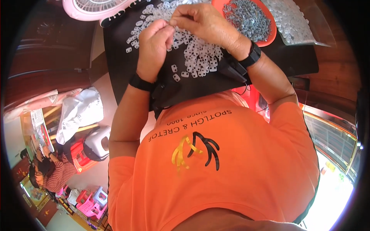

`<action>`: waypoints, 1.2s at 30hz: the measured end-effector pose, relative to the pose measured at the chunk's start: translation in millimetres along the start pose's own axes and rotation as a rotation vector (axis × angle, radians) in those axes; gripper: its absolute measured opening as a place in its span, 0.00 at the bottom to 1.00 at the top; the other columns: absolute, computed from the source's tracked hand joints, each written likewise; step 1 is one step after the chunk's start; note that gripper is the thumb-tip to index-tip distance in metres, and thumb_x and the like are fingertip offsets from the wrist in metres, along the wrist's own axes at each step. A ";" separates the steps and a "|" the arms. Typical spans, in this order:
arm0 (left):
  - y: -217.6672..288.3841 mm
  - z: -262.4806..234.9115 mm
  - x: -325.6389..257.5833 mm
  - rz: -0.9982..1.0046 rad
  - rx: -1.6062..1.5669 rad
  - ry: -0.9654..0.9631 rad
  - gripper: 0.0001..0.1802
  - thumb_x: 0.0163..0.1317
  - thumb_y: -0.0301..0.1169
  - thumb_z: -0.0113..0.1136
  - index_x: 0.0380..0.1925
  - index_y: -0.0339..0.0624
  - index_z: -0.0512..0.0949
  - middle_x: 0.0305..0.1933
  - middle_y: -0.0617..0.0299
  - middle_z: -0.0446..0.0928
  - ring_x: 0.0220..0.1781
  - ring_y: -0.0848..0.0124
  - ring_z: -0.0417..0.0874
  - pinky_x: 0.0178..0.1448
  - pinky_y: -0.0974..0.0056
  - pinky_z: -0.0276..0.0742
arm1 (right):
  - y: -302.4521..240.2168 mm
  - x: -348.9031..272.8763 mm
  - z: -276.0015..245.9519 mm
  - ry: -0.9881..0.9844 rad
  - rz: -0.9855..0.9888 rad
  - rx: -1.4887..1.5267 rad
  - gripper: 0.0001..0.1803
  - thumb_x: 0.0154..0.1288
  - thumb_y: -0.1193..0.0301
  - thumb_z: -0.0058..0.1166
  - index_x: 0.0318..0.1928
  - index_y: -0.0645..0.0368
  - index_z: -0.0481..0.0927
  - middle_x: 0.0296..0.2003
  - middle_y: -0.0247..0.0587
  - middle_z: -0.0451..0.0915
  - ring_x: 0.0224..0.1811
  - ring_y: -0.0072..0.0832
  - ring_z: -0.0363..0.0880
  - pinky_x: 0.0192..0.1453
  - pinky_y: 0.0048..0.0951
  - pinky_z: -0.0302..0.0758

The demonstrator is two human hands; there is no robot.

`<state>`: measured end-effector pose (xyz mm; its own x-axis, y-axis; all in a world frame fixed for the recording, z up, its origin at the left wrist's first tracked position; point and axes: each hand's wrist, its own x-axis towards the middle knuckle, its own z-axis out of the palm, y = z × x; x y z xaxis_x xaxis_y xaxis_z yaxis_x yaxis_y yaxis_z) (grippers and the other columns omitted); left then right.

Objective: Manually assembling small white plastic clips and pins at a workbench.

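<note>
My left hand and my right hand meet above the black table, fingertips pinched close together. Whatever sits between the fingers is too small and covered to make out. Beneath and around them spreads a loose pile of small white plastic clips, each with holes through it. A few single clips lie nearer to me, apart from the pile. Just beyond my right wrist stands an orange-red bowl heaped with small grey metal pins, perhaps nails or screws.
Right of the bowl is a clear plastic bag or tray of whitish pieces. A pink fan stands at the far left. Dark objects lie at the table's near edge. Another person and stools are off left.
</note>
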<state>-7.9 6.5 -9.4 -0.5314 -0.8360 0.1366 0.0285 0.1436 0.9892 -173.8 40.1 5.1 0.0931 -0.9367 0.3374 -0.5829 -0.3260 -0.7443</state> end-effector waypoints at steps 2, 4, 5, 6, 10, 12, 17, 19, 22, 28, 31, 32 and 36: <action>-1.2 -6.0 4.0 0.012 0.034 -0.019 0.10 0.62 0.31 0.48 0.25 0.38 0.73 0.19 0.70 0.67 0.21 0.81 0.65 0.26 0.75 0.60 | -19.7 4.5 -11.2 -0.028 0.058 0.048 0.08 0.59 0.70 0.57 0.35 0.62 0.80 0.28 0.41 0.79 0.31 0.32 0.77 0.36 0.30 0.73; -6.2 -14.1 8.3 0.067 -0.040 0.026 0.09 0.60 0.29 0.51 0.23 0.37 0.73 0.17 0.67 0.68 0.19 0.81 0.65 0.23 0.74 0.60 | -21.1 1.2 -10.4 0.050 0.044 -0.001 0.11 0.59 0.69 0.56 0.39 0.63 0.80 0.30 0.49 0.80 0.32 0.44 0.79 0.36 0.37 0.75; -3.9 -15.8 9.4 0.082 -0.058 0.078 0.08 0.60 0.28 0.51 0.24 0.37 0.73 0.18 0.67 0.69 0.19 0.80 0.66 0.24 0.74 0.60 | -14.0 0.2 -11.7 0.051 0.047 -0.004 0.11 0.59 0.69 0.56 0.39 0.63 0.80 0.30 0.49 0.80 0.32 0.44 0.79 0.36 0.37 0.75; -4.0 -19.1 12.2 0.107 -0.096 0.096 0.08 0.60 0.28 0.51 0.24 0.37 0.73 0.18 0.67 0.69 0.19 0.80 0.66 0.24 0.74 0.60 | -9.5 -0.3 -13.0 0.005 -0.128 -0.094 0.10 0.58 0.70 0.55 0.38 0.63 0.80 0.29 0.49 0.79 0.31 0.44 0.78 0.35 0.37 0.74; -7.6 -31.6 14.6 0.119 -0.118 0.181 0.10 0.64 0.31 0.49 0.31 0.35 0.74 0.21 0.66 0.70 0.22 0.79 0.68 0.28 0.73 0.62 | -10.9 -9.5 8.0 -0.200 -0.481 -0.223 0.08 0.55 0.64 0.59 0.32 0.52 0.82 0.29 0.35 0.79 0.34 0.34 0.78 0.37 0.34 0.74; -8.9 -33.1 13.3 0.188 -0.088 0.190 0.09 0.63 0.30 0.50 0.30 0.35 0.73 0.21 0.65 0.70 0.22 0.78 0.68 0.28 0.73 0.62 | -22.3 -20.0 12.6 -0.383 -0.464 -0.208 0.08 0.52 0.65 0.60 0.33 0.52 0.82 0.32 0.34 0.77 0.41 0.36 0.75 0.42 0.36 0.74; -8.2 -31.4 16.2 0.119 -0.175 0.205 0.08 0.59 0.29 0.51 0.22 0.38 0.73 0.18 0.66 0.70 0.19 0.78 0.67 0.24 0.74 0.59 | -26.9 -28.0 30.7 -0.600 -0.592 -0.250 0.07 0.48 0.72 0.60 0.29 0.58 0.78 0.31 0.36 0.73 0.43 0.36 0.71 0.41 0.35 0.73; -7.5 -31.6 15.6 0.126 -0.175 0.212 0.08 0.59 0.29 0.51 0.22 0.39 0.73 0.17 0.66 0.70 0.18 0.78 0.66 0.23 0.74 0.59 | -23.4 -27.9 32.5 -0.569 -0.597 -0.233 0.06 0.49 0.72 0.59 0.28 0.57 0.77 0.31 0.36 0.73 0.42 0.36 0.72 0.40 0.35 0.73; -9.0 -33.7 17.4 0.101 -0.192 0.232 0.09 0.59 0.30 0.52 0.22 0.40 0.73 0.17 0.66 0.70 0.18 0.78 0.67 0.23 0.74 0.59 | -16.5 -23.1 26.8 -0.509 -0.534 -0.271 0.04 0.50 0.73 0.58 0.27 0.57 0.76 0.31 0.35 0.72 0.42 0.35 0.72 0.40 0.35 0.73; -17.4 -35.5 21.1 0.023 -0.207 0.244 0.08 0.59 0.30 0.52 0.23 0.39 0.73 0.17 0.66 0.70 0.18 0.79 0.67 0.22 0.74 0.59 | 12.3 -4.7 -4.5 -0.296 -0.441 -0.556 0.02 0.52 0.75 0.56 0.28 0.57 0.76 0.29 0.35 0.73 0.38 0.36 0.74 0.39 0.35 0.73; -15.4 -31.5 21.1 -0.004 -0.208 0.229 0.08 0.59 0.30 0.51 0.24 0.39 0.73 0.18 0.66 0.70 0.18 0.79 0.67 0.23 0.74 0.59 | 12.2 1.3 -19.6 -0.067 -0.356 -0.519 0.04 0.54 0.71 0.54 0.30 0.56 0.79 0.30 0.39 0.77 0.38 0.39 0.77 0.42 0.37 0.74; -14.3 -30.8 20.3 -0.006 -0.207 0.223 0.08 0.59 0.30 0.51 0.24 0.39 0.73 0.18 0.66 0.70 0.18 0.79 0.67 0.23 0.74 0.59 | 8.8 2.6 -22.4 -0.067 -0.357 -0.521 0.04 0.54 0.71 0.54 0.30 0.56 0.79 0.30 0.39 0.77 0.38 0.39 0.77 0.42 0.37 0.74; -15.7 -29.9 18.0 0.016 -0.161 0.172 0.10 0.61 0.33 0.50 0.24 0.40 0.73 0.19 0.66 0.70 0.20 0.78 0.68 0.25 0.74 0.60 | 13.4 2.1 -28.5 0.053 -0.301 -0.664 0.06 0.55 0.72 0.55 0.33 0.59 0.79 0.31 0.38 0.78 0.39 0.39 0.76 0.43 0.36 0.73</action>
<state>7.3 -26.7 -20.9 -0.3777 -0.9144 0.1455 0.1781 0.0824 0.9806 -204.4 37.4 12.4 0.2972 -0.8059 0.5120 -0.9063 -0.4069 -0.1144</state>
